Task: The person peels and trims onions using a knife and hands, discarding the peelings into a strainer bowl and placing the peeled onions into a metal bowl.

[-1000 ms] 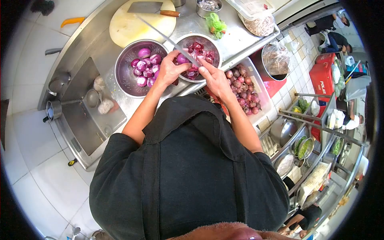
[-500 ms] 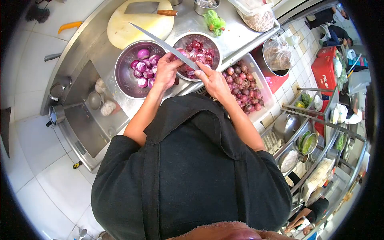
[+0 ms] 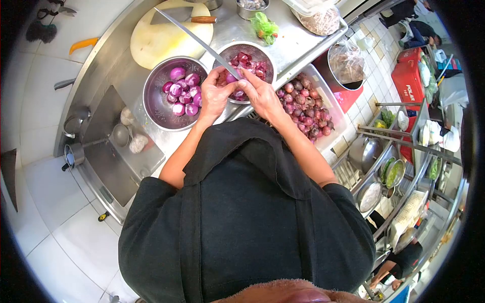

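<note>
A long-bladed knife [image 3: 194, 38] is in my right hand [image 3: 262, 97], its blade slanting up and left over the round cutting board. My left hand [image 3: 214, 96] is closed on a red onion [image 3: 231, 78], held against the knife near its handle end. Both hands are over the near edge of a perforated steel colander [image 3: 273, 66] of purple onion skins [image 3: 258, 68]. To its left, a steel bowl [image 3: 147, 101] contains several peeled red onions [image 3: 178, 90]. Right of my hands, a pale plastic tub [image 3: 339, 121] holds many unpeeled onions [image 3: 307, 108]. The knife handle is hidden in my fingers.
A cleaver [image 3: 202, 19] lies on the round cutting board [image 3: 146, 48]. A green net bag [image 3: 263, 28] and a bagged tub [image 3: 318, 20] sit farther back. At left is a sink [image 3: 108, 166] with a ladle; metal shelving [image 3: 404, 144] stands at right.
My hands have drawn together, the left moving right and slightly down. The onion is now pressed near the blade's base, and the knife is angled more steeply. The view has shifted slightly.
</note>
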Motion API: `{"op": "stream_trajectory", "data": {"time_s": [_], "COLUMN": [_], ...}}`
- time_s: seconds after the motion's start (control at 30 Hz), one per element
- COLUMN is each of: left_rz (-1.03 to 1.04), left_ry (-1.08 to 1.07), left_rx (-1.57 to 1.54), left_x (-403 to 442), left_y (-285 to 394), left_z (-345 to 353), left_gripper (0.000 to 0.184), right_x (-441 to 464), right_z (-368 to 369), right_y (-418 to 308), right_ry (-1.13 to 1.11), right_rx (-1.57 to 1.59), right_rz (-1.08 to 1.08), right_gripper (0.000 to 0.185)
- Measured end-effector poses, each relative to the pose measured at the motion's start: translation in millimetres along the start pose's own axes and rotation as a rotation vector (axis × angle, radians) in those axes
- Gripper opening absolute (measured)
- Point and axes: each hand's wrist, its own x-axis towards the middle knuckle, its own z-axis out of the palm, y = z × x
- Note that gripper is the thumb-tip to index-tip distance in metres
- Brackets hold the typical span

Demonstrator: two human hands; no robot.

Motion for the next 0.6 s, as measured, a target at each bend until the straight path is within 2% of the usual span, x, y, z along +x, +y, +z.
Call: {"op": "stream_trajectory", "data": {"time_s": [0.07,0.2,0.3,0.33,0.47,0.53,0.57,0.6], "left_rz": [0.029,0.114,0.100,0.140,0.381,0.560,0.378,0.197], "left_ry": [0.022,0.049,0.116,0.112,0.098,0.060,0.028,-0.003], "left_rx": [-0.026,0.021,0.287,0.177,0.529,0.751,0.500,0.249], "left_x": [1,3,-3,1,1,-8,-6,-3], "left_y": [-3,-3,-8,-18,-16,3,3,2], "left_z": [-1,-6,-1,-3,1,15,13,7], "left_gripper": [0.049,0.051,0.050,0.049,0.048,0.049,0.050,0.051], "right_x": [-2,-8,-5,-2,7,8,9,9], "right_z": [3,13,15,14,23,13,8,7], "right_y": [-2,10,4,1,8,3,2,3], "right_ry": [0.044,0.084,0.098,0.088,0.202,0.111,0.061,0.071], "right_rx": [-0.002,0.047,0.106,0.126,0.167,0.354,0.449,0.563], "right_rz": [-0.039,-0.046,-0.007,0.030,0.036,0.245,0.347,0.358], "right_gripper": [0.065,0.063,0.062,0.062,0.060,0.058,0.059,0.060]}}
